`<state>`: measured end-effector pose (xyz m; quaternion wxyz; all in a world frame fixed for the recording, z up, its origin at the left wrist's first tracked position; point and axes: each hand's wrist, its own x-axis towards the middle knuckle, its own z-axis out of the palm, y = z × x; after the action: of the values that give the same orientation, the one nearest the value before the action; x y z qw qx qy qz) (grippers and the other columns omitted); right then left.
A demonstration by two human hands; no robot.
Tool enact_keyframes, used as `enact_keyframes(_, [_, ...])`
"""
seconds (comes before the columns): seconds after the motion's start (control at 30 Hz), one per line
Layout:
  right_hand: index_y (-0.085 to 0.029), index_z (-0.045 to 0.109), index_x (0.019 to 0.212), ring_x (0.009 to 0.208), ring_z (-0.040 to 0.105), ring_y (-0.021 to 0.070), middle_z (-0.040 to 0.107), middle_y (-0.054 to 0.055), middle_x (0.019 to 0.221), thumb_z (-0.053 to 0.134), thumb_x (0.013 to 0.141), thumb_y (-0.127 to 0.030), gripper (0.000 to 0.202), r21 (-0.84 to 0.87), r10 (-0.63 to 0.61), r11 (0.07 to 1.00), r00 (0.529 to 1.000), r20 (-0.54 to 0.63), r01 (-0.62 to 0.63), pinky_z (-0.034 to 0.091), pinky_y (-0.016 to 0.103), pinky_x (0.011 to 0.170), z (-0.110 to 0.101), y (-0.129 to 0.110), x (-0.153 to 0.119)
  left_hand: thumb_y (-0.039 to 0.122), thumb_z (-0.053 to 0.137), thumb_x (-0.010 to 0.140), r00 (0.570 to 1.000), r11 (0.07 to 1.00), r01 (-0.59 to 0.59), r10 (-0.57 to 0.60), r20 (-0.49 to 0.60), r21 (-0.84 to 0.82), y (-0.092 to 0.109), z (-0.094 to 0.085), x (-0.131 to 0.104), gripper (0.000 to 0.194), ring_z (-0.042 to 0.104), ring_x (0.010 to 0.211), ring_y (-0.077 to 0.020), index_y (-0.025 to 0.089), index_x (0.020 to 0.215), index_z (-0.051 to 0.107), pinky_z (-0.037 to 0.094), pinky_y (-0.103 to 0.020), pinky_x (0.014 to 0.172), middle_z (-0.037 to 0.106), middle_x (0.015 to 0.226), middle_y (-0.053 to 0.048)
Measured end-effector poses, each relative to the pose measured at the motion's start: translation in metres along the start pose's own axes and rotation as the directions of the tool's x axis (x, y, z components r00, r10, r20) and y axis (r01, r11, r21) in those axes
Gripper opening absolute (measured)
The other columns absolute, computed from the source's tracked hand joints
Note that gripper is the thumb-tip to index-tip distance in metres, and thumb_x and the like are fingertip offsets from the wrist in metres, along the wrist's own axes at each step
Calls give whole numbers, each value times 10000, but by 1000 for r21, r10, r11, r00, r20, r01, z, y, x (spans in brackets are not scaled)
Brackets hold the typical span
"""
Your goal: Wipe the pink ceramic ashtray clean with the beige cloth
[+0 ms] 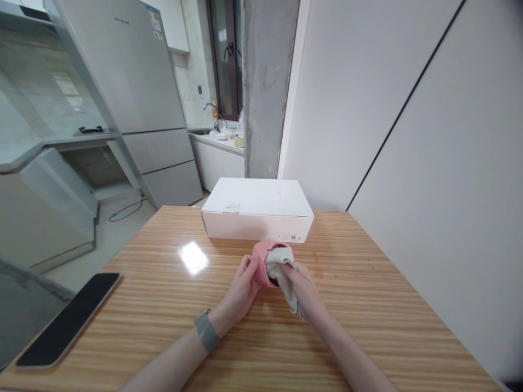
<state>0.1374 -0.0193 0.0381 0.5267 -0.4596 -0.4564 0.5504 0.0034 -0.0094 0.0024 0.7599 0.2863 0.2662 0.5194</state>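
My left hand [242, 287] grips a pink cup [261, 260] held on its side just above the wooden table [368, 310], its opening turned toward me. My right hand [304, 291] holds a beige cloth [281, 267] and presses it into the cup's mouth; the cloth's tail hangs down past my palm. A grey band sits on my left wrist. The inside of the cup is mostly hidden by the cloth.
A closed white cardboard box [257, 209] lies right behind the cup. A black phone [69, 318] rests near the table's left edge. White wall panels run along the right; a fridge [139, 92] and a kitchen counter stand beyond the table.
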Motion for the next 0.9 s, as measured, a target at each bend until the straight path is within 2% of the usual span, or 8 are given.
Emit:
enact_keyframes(0.1, [-148,706,880,842,622,254,720,86,895,628,737,-487,376,-6,-27,1000,1000,-7,27,475,351,804,0,1,0,406,599,884,998,998,-61,61,9,9,-3,0,1,301,577,1123,-232,176,1072,647,440,-364,964,671,1157,-92])
enact_keyframes(0.23, [-175,701,879,928,606,270,707,78,966,544,804,-417,298,-180,-146,970,985,92,161,467,361,852,-6,-2,0,369,548,895,992,997,48,-40,121,-58,1,2,0,378,494,1263,-269,168,1205,631,410,-382,1025,627,1291,-97])
enact_keyframes(0.33, [-201,676,824,939,576,257,681,57,953,478,852,-353,251,-331,-213,900,949,232,283,446,353,874,-9,-9,-3,326,535,855,984,989,126,-116,133,-71,7,2,0,378,542,1194,-301,152,1165,664,476,-402,930,678,1211,-97])
enact_keyframes(0.4, [-212,654,781,916,561,242,663,40,912,447,877,-318,252,-404,-222,842,913,342,356,433,340,866,-9,-15,-7,373,516,861,985,987,143,-135,103,-73,11,2,0,405,596,1099,-302,126,1140,674,494,-404,885,714,1116,-114])
enact_keyframes(0.47, [-217,643,774,873,554,227,653,28,884,434,885,-282,245,-438,-218,794,870,441,421,427,327,840,-6,-20,-11,484,469,890,985,985,155,-147,89,-81,16,3,0,509,618,1061,-295,86,1136,672,481,-397,913,721,1077,-140])
enact_keyframes(0.57, [-220,651,788,824,551,213,655,23,866,443,881,-261,232,-437,-223,767,834,505,470,431,317,809,-2,-25,-15,593,404,904,978,978,194,-187,91,-75,20,6,-1,636,611,1103,-301,61,1125,674,439,-397,992,725,1058,-161])
enact_keyframes(0.77, [-218,666,790,929,562,236,661,32,904,458,891,-301,246,-397,-207,825,868,450,403,427,336,885,-2,-24,-15,531,444,921,984,982,168,-162,68,-84,11,1,3,551,571,1195,-284,89,1173,656,380,-392,1073,701,1162,-139])
enact_keyframes(0.9, [-210,656,834,922,565,231,662,31,929,461,894,-343,243,-303,-149,917,927,345,260,434,334,872,0,-15,-14,536,454,916,992,992,109,-105,66,-62,7,-3,4,559,548,1227,-288,87,1182,655,339,-398,1109,688,1196,-136])
